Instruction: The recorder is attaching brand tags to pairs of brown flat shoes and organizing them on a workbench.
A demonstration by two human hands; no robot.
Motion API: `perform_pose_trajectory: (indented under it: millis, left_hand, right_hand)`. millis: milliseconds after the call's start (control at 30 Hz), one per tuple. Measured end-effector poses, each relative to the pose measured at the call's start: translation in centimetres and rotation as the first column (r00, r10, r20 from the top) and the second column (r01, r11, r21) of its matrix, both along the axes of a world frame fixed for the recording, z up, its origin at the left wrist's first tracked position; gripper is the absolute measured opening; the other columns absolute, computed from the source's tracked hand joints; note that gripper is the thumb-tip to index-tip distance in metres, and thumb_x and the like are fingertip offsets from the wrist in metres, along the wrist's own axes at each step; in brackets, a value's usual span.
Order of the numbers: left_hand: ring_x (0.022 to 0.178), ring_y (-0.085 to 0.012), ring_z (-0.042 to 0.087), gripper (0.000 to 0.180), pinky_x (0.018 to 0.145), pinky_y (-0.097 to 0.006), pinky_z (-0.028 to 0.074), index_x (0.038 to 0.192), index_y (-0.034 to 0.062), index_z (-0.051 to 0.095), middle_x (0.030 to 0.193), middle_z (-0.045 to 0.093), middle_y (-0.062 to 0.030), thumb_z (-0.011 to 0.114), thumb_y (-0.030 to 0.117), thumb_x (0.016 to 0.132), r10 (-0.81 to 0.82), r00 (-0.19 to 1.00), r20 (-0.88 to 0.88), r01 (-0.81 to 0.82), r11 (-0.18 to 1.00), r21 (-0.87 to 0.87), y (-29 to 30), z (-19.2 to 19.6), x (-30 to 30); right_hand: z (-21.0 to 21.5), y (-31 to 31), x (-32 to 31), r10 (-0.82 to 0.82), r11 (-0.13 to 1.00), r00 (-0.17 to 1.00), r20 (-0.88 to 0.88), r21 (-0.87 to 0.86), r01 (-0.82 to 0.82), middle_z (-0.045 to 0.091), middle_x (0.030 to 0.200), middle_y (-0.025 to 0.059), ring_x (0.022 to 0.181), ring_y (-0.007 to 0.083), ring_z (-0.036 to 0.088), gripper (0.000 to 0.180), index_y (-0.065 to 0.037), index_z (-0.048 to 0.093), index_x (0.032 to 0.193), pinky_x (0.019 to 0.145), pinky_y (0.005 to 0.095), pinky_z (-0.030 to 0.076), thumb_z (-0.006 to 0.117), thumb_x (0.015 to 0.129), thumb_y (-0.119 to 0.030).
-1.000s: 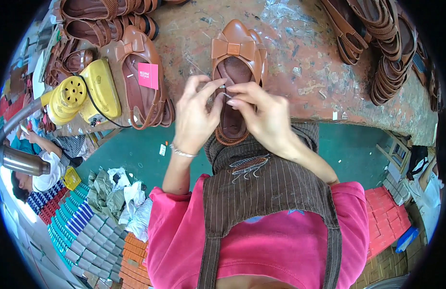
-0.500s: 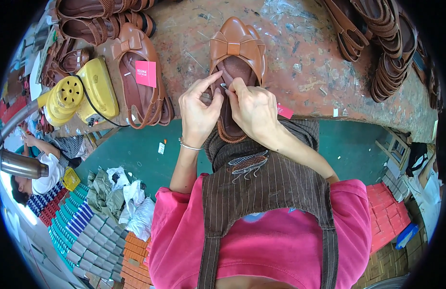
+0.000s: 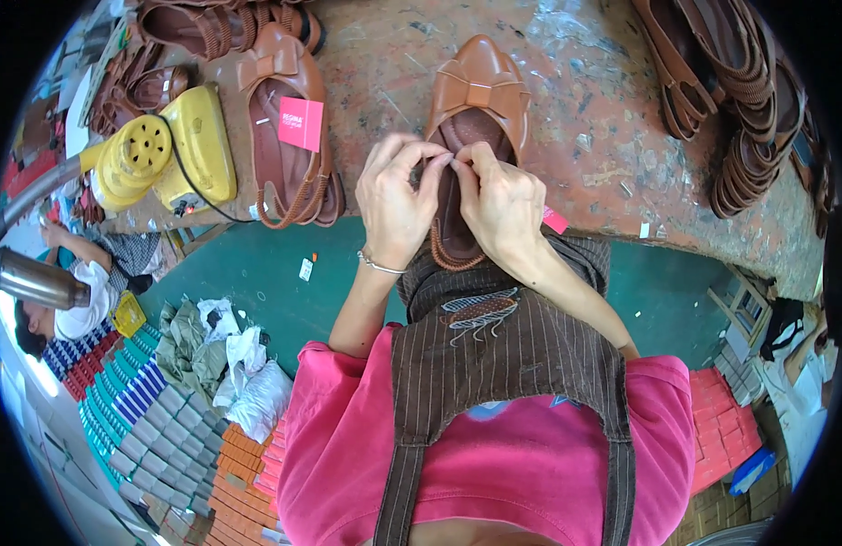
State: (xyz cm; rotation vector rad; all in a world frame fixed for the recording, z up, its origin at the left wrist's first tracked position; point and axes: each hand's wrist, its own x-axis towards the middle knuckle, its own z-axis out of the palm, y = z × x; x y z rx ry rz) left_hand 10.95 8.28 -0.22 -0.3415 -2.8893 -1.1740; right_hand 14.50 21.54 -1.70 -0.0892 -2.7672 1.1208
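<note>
A brown sandal with a bow on its toe (image 3: 476, 86) lies toe-away on the stained workbench (image 3: 603, 173), its braided heel strap hanging over the near edge. Above its insole my left hand (image 3: 398, 200) and my right hand (image 3: 500, 202) meet fingertip to fingertip. They pinch something small between them; I cannot tell what it is. A thin bracelet circles my left wrist. A pink tag (image 3: 554, 219) peeks out under my right hand.
A second bow sandal (image 3: 289, 136) with a pink label lies to the left, beside a yellow machine (image 3: 166, 159). More sandals are piled at the top left and stacked at the right (image 3: 748, 118). Below the bench, a person (image 3: 70, 300) sits among boxes.
My hands have drawn closer together over the sandal and shifted a little toward its toe, fingertips now pressed together.
</note>
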Motion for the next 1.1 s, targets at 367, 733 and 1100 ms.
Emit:
perform_pose_trajectory:
  millis: [367, 733, 1100]
  left_hand:
    - [0.077, -0.0286, 0.063, 0.010, 0.067, -0.036, 0.050, 0.091, -0.0007, 0.054, 0.091, 0.062, -0.0148, 0.063, -0.003, 0.087, -0.127, 0.968, -0.215, 0.145, 0.987, 0.067, 0.3, 0.2, -0.4]
    - [0.074, -0.0119, 0.063, 0.013, 0.067, -0.024, 0.053, 0.106, -0.0047, 0.063, 0.090, 0.065, -0.0080, 0.058, 0.003, 0.097, -0.176, 0.888, 0.425, -0.218, 0.653, 0.725, -0.1, 1.2, 0.7]
    - [0.087, -0.0107, 0.064, 0.024, 0.079, -0.024, 0.054, 0.113, -0.0034, 0.064, 0.097, 0.066, -0.0074, 0.064, -0.007, 0.089, -0.216, 0.875, 0.434, -0.187, 0.676, 0.712, -0.2, 1.8, 0.7]
  right_hand:
    - [6.4, 5.7, 0.1, 0.281, 0.957, 0.930, 0.236, -0.140, -0.254, 0.070, 0.077, 0.0098, 0.073, 0.0242, 0.064, 0.010, -0.006, 0.072, 0.089, 0.071, 0.0356, 0.049, 0.073, 0.080, -0.012]
    - [4.8, 5.1, -1.0, 0.291, 0.718, 0.895, 0.338, -0.696, 0.030, 0.074, 0.091, 0.0106, 0.081, 0.0122, 0.069, 0.022, 0.002, 0.070, 0.106, 0.075, 0.0278, 0.056, 0.064, 0.085, 0.005]
    - [3.4, 4.5, -1.3, 0.195, 0.709, 0.942, 0.274, -0.703, 0.058, 0.074, 0.076, 0.0064, 0.070, 0.0086, 0.068, 0.011, -0.002, 0.076, 0.092, 0.064, 0.0251, 0.054, 0.075, 0.082, -0.008]
